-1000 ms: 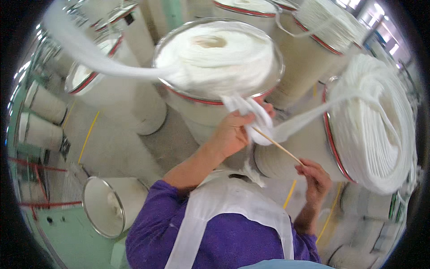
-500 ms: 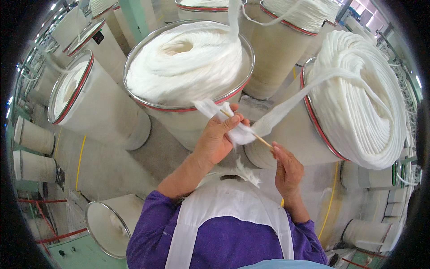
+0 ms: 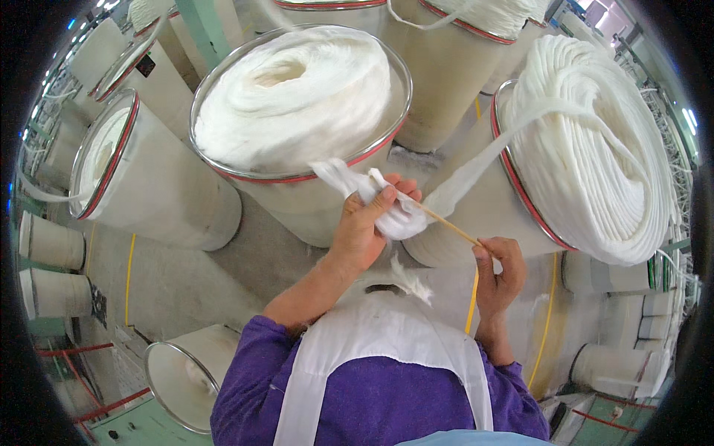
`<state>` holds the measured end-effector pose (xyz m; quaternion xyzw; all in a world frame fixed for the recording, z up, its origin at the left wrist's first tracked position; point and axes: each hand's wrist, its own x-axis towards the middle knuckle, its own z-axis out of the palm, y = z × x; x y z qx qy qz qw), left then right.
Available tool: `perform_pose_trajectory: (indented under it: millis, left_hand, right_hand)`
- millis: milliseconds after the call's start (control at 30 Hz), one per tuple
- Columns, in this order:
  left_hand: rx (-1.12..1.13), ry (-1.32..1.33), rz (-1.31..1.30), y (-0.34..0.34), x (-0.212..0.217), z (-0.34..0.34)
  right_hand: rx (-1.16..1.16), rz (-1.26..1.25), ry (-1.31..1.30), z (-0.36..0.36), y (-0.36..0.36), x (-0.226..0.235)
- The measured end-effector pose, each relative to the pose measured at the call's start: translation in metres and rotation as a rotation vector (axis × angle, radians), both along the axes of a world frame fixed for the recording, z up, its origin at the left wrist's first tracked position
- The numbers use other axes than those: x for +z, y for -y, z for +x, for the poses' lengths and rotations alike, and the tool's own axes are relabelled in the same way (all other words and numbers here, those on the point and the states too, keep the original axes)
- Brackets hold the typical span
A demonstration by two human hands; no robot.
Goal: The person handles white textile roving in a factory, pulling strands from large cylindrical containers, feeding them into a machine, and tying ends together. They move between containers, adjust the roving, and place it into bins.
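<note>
My left hand (image 3: pixel 368 223) is closed around a bunched white cotton sliver (image 3: pixel 405 221), and a loose end sticks out past the thumb. From this bunch the sliver strand (image 3: pixel 476 167) runs up to the big coiled heap (image 3: pixel 595 149) in the can on the right. My right hand (image 3: pixel 500 271) pinches the lower end of a thin wooden stick (image 3: pixel 450 223) between thumb and fingers. The stick slants up and left into the cotton under my left thumb. Beyond my left hand is a wide can (image 3: pixel 297 182) with a coil of white sliver (image 3: pixel 290 97).
A smaller can (image 3: pixel 171 186) with sliver leans in view at the left. Another can (image 3: pixel 178 379) stands low at the left, with a little cotton inside. More cans (image 3: pixel 439 82) crowd the back. Yellow lines (image 3: pixel 130 279) mark the floor, and a green post (image 3: pixel 202 33) rises at the back.
My right hand has moved right and slightly down with the stick, so more of its length shows between the hands. The left hand still holds the cotton; the view has shifted slightly.
</note>
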<state>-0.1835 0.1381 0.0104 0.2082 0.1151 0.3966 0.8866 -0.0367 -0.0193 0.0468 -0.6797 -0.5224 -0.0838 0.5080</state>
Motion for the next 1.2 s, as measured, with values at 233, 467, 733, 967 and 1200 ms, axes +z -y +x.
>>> perform_pose_trajectory:
  millis: [233, 467, 733, 967, 1200]
  left_hand:
    - [-0.024, 0.107, 0.040, 0.001, -0.004, -0.002]
    - [-0.068, 0.191, -0.039, -0.003, -0.007, -0.001]
    - [-0.118, 0.321, -0.138, -0.008, -0.015, 0.000]
    - [-0.157, 0.460, -0.211, -0.012, -0.023, 0.000]
    - [-0.163, 0.480, -0.265, -0.014, -0.018, -0.002]
  right_hand:
    - [-0.107, -0.040, 0.164, 0.000, -0.007, 0.009]
    - [-0.103, -0.046, 0.111, 0.000, -0.012, 0.011]
    - [-0.106, -0.110, 0.162, -0.002, -0.014, 0.011]
    - [-0.095, -0.228, 0.141, -0.010, -0.018, 0.011]
    - [-0.093, -0.248, 0.222, -0.015, -0.020, 0.010]
